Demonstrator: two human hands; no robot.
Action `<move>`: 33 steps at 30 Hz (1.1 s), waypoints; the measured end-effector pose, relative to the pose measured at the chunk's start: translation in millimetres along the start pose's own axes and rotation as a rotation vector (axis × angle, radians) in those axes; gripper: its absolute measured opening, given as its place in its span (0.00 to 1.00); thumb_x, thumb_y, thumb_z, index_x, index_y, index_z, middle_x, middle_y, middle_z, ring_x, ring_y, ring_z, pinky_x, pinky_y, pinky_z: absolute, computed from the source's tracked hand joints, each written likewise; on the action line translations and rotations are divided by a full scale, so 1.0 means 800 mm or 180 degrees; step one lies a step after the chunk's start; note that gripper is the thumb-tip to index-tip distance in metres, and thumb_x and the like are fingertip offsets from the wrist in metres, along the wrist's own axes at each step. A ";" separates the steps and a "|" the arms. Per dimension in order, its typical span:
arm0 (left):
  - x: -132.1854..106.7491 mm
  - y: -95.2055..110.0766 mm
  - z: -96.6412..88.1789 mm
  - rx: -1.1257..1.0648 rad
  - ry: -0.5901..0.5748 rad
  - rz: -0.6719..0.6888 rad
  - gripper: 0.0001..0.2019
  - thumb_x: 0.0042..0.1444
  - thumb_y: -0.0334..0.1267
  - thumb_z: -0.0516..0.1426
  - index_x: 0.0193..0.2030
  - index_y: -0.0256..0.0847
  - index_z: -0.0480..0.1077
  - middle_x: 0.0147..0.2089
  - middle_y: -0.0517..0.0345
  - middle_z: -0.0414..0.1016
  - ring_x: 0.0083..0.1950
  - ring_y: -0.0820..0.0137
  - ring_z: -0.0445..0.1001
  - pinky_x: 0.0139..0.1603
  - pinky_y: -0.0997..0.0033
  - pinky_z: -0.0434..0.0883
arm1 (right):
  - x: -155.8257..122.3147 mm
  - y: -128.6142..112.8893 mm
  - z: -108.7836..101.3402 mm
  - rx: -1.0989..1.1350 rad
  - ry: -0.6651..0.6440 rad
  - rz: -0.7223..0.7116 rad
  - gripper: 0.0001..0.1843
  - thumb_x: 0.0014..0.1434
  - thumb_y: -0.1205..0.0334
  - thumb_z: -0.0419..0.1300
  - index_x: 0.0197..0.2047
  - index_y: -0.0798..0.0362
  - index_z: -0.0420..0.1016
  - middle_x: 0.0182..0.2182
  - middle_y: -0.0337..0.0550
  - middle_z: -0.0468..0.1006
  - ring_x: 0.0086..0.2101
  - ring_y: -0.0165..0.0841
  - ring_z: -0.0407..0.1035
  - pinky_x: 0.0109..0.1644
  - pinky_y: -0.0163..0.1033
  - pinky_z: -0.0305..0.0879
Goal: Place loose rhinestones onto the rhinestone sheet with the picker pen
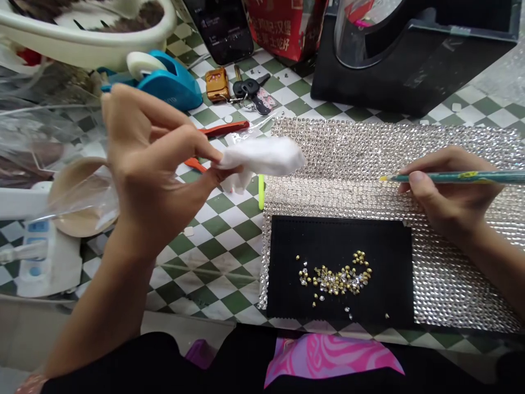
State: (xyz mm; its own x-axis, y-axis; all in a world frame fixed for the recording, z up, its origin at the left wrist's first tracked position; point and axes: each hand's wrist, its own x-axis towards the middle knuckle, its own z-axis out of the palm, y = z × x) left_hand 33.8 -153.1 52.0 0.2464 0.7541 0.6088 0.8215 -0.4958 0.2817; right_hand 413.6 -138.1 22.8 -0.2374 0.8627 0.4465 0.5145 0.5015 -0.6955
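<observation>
My left hand [153, 158] is raised above the checkered table and pinches a crumpled white tissue [262, 157] between thumb and fingers. My right hand [445, 189] rests on a sheet of silver rhinestones [353, 158] and grips a green pencil-like stick [463, 177] whose yellow tip points left. In front of it lies a black tray [381, 246] with a small heap of loose gold and clear rhinestones [336, 276].
A blue tape dispenser [172, 82], keys with a brown fob [235, 87], red-handled scissors [221, 131], a phone [223, 27] and a red bag [283, 24] sit at the back. A black stand [402, 65] is back right. A beige bowl [77, 197] and plastic wrap lie left.
</observation>
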 end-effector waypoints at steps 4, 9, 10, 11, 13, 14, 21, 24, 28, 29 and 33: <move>0.009 0.002 0.007 -0.0715 0.0004 -0.0317 0.13 0.54 0.32 0.66 0.26 0.40 0.66 0.54 0.59 0.75 0.58 0.74 0.74 0.54 0.67 0.77 | -0.002 0.002 -0.001 0.0053 0.0025 0.0016 0.03 0.59 0.67 0.64 0.34 0.52 0.79 0.25 0.36 0.77 0.22 0.26 0.70 0.23 0.34 0.63; 0.007 0.005 0.024 -0.1393 -0.0078 -0.0639 0.17 0.51 0.19 0.60 0.23 0.39 0.57 0.48 0.64 0.81 0.53 0.82 0.79 0.55 0.77 0.78 | 0.002 0.003 0.000 0.0140 0.0110 -0.0072 0.02 0.59 0.67 0.65 0.34 0.52 0.80 0.26 0.37 0.79 0.23 0.27 0.73 0.23 0.34 0.65; 0.005 0.006 0.029 -0.1519 -0.0065 -0.0677 0.17 0.53 0.20 0.60 0.24 0.40 0.57 0.45 0.64 0.82 0.50 0.82 0.80 0.52 0.78 0.78 | 0.003 0.002 0.000 0.0161 0.0142 -0.0091 0.02 0.59 0.66 0.66 0.35 0.52 0.80 0.27 0.37 0.79 0.23 0.28 0.73 0.22 0.35 0.65; 0.004 0.006 0.033 -0.1630 -0.0028 -0.0712 0.16 0.55 0.24 0.61 0.26 0.40 0.59 0.42 0.64 0.81 0.47 0.82 0.81 0.49 0.79 0.79 | 0.005 0.002 -0.001 0.0182 0.0179 -0.0110 0.01 0.59 0.66 0.66 0.35 0.51 0.80 0.27 0.38 0.80 0.23 0.28 0.74 0.22 0.35 0.66; 0.000 0.003 0.042 -0.1805 0.0111 -0.0788 0.13 0.57 0.34 0.66 0.33 0.42 0.63 0.41 0.64 0.79 0.46 0.81 0.82 0.46 0.80 0.80 | 0.009 0.000 -0.003 0.0202 0.0242 -0.0129 0.02 0.59 0.66 0.66 0.35 0.51 0.81 0.27 0.39 0.80 0.23 0.29 0.74 0.21 0.36 0.65; -0.002 0.000 0.045 -0.1870 0.0198 -0.0838 0.14 0.56 0.39 0.68 0.38 0.44 0.65 0.42 0.64 0.77 0.45 0.82 0.81 0.45 0.80 0.81 | 0.011 -0.002 -0.006 0.0193 0.0272 -0.0137 0.02 0.59 0.66 0.66 0.35 0.51 0.81 0.27 0.39 0.80 0.23 0.30 0.74 0.20 0.37 0.65; -0.015 -0.024 0.049 -0.1149 -0.0063 -0.1179 0.08 0.57 0.34 0.66 0.42 0.43 0.73 0.41 0.63 0.74 0.40 0.87 0.72 0.39 0.84 0.70 | 0.018 -0.029 -0.033 -0.0103 0.0212 -0.0099 0.03 0.59 0.65 0.68 0.38 0.49 0.84 0.28 0.40 0.80 0.24 0.28 0.73 0.22 0.40 0.64; -0.019 -0.029 0.049 -0.1054 -0.0074 -0.1234 0.08 0.55 0.25 0.64 0.38 0.42 0.75 0.40 0.62 0.74 0.42 0.85 0.70 0.43 0.80 0.67 | 0.008 -0.055 -0.042 0.0016 0.0066 0.0093 0.07 0.60 0.63 0.68 0.42 0.44 0.84 0.31 0.40 0.82 0.27 0.32 0.76 0.22 0.41 0.71; -0.022 -0.027 0.056 -0.0337 0.0061 0.0020 0.12 0.56 0.24 0.62 0.41 0.46 0.77 0.38 0.61 0.75 0.41 0.81 0.70 0.39 0.75 0.66 | -0.015 -0.082 -0.043 0.0260 -0.0639 0.0207 0.15 0.59 0.68 0.67 0.47 0.39 0.80 0.32 0.32 0.83 0.26 0.32 0.79 0.23 0.37 0.78; -0.023 -0.025 0.058 -0.0175 0.0099 0.0345 0.13 0.57 0.23 0.60 0.42 0.48 0.77 0.37 0.61 0.76 0.41 0.81 0.70 0.39 0.75 0.67 | -0.020 -0.085 -0.041 0.0250 -0.0825 0.0226 0.15 0.60 0.68 0.66 0.47 0.39 0.79 0.32 0.31 0.83 0.27 0.32 0.79 0.24 0.36 0.78; -0.028 -0.018 0.065 -0.0001 0.0199 0.0720 0.15 0.59 0.22 0.56 0.42 0.48 0.78 0.36 0.60 0.77 0.40 0.81 0.72 0.40 0.77 0.68 | -0.034 -0.083 -0.034 0.0292 -0.1432 0.0225 0.10 0.63 0.66 0.64 0.45 0.41 0.78 0.35 0.34 0.84 0.32 0.33 0.82 0.28 0.35 0.80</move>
State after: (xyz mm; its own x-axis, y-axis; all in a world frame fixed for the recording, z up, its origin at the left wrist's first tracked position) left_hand 43.5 -140.5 -4.6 0.3919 0.5957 0.7011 0.7487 -0.6493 0.1332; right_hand 408.4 -196.6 72.0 -0.5488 0.8271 0.1217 0.4721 0.4268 -0.7714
